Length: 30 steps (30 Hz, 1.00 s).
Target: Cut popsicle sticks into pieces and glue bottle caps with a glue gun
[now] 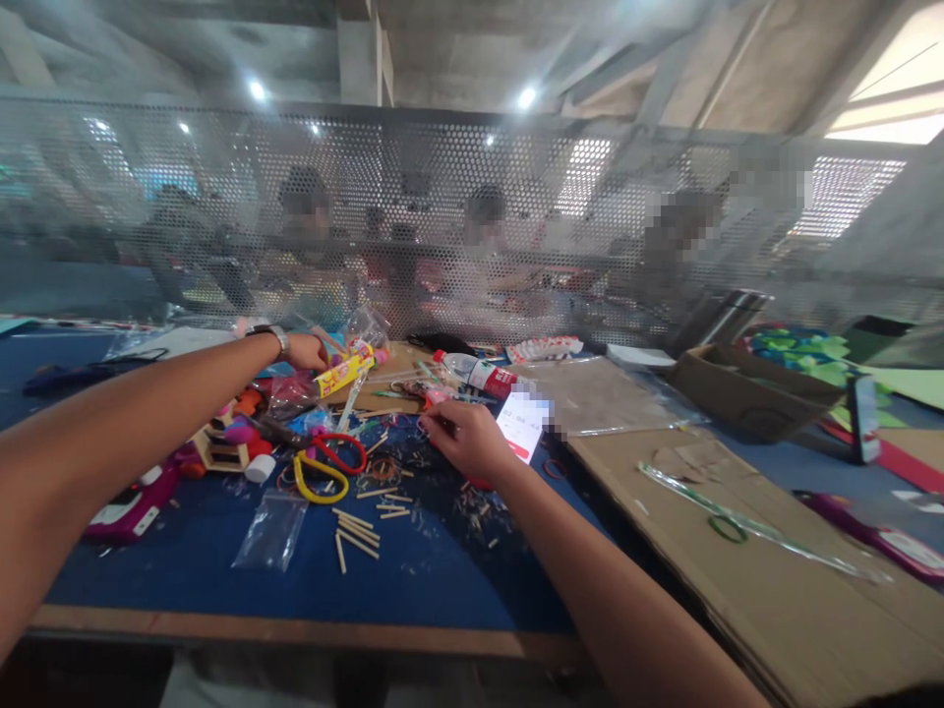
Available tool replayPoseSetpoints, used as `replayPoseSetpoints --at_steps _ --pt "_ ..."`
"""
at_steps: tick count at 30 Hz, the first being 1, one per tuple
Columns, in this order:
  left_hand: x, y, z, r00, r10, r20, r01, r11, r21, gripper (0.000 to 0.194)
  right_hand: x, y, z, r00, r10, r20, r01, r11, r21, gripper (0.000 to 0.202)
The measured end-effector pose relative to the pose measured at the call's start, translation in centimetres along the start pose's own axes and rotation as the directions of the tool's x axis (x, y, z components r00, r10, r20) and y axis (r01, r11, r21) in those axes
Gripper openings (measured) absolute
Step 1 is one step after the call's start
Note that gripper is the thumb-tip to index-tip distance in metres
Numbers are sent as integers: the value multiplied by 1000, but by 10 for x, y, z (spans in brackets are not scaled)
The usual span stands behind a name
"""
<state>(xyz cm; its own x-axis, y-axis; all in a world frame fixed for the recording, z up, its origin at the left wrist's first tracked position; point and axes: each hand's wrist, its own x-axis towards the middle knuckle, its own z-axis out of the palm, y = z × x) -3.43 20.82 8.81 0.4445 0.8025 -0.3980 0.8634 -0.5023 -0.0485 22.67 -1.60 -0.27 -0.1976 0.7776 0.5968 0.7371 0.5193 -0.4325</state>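
Note:
My left hand (304, 350), with a watch at the wrist, reaches into the clutter at the back left. Its fingers curl down beside a yellow printed tube (346, 370) and clear plastic wrapping; what they hold, if anything, I cannot make out. My right hand (472, 438) is over the middle of the blue table, thumb and fingers pinched together at a spot too small to read. Just beyond it lie a bottle with a red label (479, 376) and a lit phone (522, 425). Scissors with red and yellow handles (323, 470) rest between the hands, near short wooden sticks (359, 529).
A small clear bag (270, 531) lies at the front left, near a purple device (133, 506). Cardboard (693, 511) covers the right side, with an open cardboard box (752, 393) behind it. A perforated metal screen (442, 226) stands at the back, people beyond it.

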Motion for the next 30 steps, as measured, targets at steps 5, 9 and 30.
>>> replayPoseSetpoints --at_steps 5,9,30 --pt "1 -7 -1 1000 -7 -2 7 998 70 33 0 0 -1 1000 7 14 -7 1000 8 17" --pt "1 -10 4 1000 -7 -28 10 995 102 34 0 0 -1 1000 13 15 -14 1000 5 18" --pt "-34 2 -27 983 138 -120 -118 981 156 16 1 -1 -4 1000 28 5 -28 1000 10 16"
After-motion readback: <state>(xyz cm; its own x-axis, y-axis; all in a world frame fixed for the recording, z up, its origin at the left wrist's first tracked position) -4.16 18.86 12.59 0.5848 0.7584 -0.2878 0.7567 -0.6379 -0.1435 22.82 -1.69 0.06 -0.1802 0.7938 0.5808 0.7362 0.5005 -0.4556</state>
